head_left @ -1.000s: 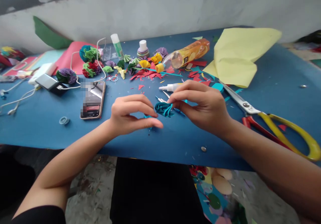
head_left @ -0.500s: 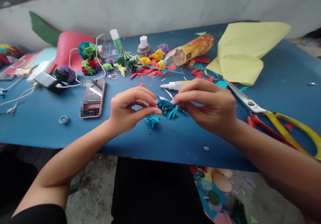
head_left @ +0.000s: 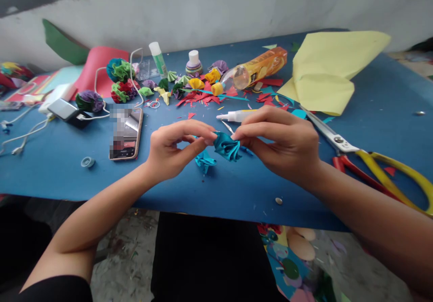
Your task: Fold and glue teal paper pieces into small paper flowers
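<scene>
Between my two hands, above the blue table [head_left: 169, 184], is a teal pleated paper piece [head_left: 227, 147] with wavy folds. My right hand [head_left: 282, 141] pinches its right side between thumb and fingertips. At its upper left edge, my left hand [head_left: 181, 146] grips it with the fingertips. A second teal folded paper piece [head_left: 204, 161] lies on the table just below my left fingers. Behind my right hand a white glue tube [head_left: 237, 115] with a pointed nozzle is partly hidden.
Large scissors [head_left: 345, 144] with red and yellow handles lie at the right by crumpled yellow paper [head_left: 324, 72]. A phone [head_left: 130, 132] and a round grey cap [head_left: 87, 162] are on the left. Behind are red scraps [head_left: 203, 96], an orange bottle [head_left: 260, 69] and a glue stick [head_left: 158, 59].
My left thumb has drawn back from the front of the teal paper, and the left fingertips have shifted to its upper edge. My right hand has hardly moved.
</scene>
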Available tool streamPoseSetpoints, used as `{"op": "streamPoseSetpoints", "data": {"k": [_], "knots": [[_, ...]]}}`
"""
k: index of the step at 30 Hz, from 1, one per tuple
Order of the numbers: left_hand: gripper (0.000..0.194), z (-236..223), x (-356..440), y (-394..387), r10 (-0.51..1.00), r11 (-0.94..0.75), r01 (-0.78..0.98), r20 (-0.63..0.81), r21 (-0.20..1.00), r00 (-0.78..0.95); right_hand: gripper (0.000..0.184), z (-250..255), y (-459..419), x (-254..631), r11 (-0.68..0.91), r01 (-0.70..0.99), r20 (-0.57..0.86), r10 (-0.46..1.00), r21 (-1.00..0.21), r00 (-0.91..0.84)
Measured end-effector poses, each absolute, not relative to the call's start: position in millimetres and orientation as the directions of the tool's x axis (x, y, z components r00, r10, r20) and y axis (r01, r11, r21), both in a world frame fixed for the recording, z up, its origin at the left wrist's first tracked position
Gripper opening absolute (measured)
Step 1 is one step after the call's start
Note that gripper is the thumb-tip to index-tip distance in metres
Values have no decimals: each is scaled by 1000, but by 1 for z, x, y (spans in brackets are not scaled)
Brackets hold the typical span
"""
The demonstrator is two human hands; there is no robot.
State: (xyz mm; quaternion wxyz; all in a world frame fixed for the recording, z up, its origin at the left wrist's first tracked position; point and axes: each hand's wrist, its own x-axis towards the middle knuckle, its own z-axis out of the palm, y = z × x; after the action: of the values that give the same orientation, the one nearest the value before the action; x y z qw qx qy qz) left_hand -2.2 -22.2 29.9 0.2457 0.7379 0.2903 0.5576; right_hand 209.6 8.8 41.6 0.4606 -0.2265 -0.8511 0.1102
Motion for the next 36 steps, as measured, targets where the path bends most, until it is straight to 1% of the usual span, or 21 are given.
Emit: {"op": "streamPoseSetpoints", "data": {"k": [4, 8, 10, 13, 16, 18, 20, 22, 25, 27, 30, 32, 34, 36], "knots": [[5, 30, -2, -22, 705, -709, 172, 682, 684, 197, 14, 41, 10, 210, 876, 291, 737, 481, -385, -475], [11, 32, -2, -22, 621, -784, 187, 750, 592, 226, 14, 40, 10, 210, 882, 277, 744, 470, -381, -475], [13, 33, -2, -22, 603, -798, 198, 754, 570, 259, 14, 41, 10, 210, 881, 280, 740, 473, -381, -478], [12, 35, -4, -22, 627, -778, 213, 714, 591, 311, 13, 41, 10, 211, 880, 295, 735, 474, -373, -485], [24, 35, -4, -21, 643, -764, 228, 690, 603, 332, 13, 41, 10, 211, 884, 298, 738, 465, -361, -489], [28, 34, -4, -20, 655, -755, 247, 685, 607, 318, 12, 41, 10, 211, 886, 297, 740, 462, -357, -489], [27, 33, -3, -20, 654, -756, 271, 702, 595, 284, 12, 40, 9, 211, 886, 298, 739, 462, -356, -489], [22, 33, -3, -19, 625, -778, 290, 737, 558, 258, 12, 40, 9, 211, 889, 289, 745, 455, -354, -487], [13, 34, -2, -20, 584, -808, 289, 761, 513, 282, 13, 40, 10, 211, 895, 272, 754, 444, -353, -483], [11, 35, -3, -20, 599, -800, 274, 740, 534, 307, 13, 40, 10, 211, 894, 271, 750, 448, -358, -487], [13, 36, -3, -20, 645, -764, 249, 682, 596, 346, 14, 42, 10, 211, 902, 251, 753, 430, -350, -498], [10, 37, -3, -20, 676, -732, 233, 641, 640, 363, 14, 43, 10, 211, 910, 236, 755, 414, -340, -508], [6, 38, -2, -21, 709, -697, 225, 605, 681, 362, 14, 43, 9, 210, 916, 225, 751, 402, -333, -524], [5, 37, -2, -21, 724, -681, 229, 592, 696, 354, 15, 43, 8, 210, 919, 225, 744, 395, -325, -538]]}}
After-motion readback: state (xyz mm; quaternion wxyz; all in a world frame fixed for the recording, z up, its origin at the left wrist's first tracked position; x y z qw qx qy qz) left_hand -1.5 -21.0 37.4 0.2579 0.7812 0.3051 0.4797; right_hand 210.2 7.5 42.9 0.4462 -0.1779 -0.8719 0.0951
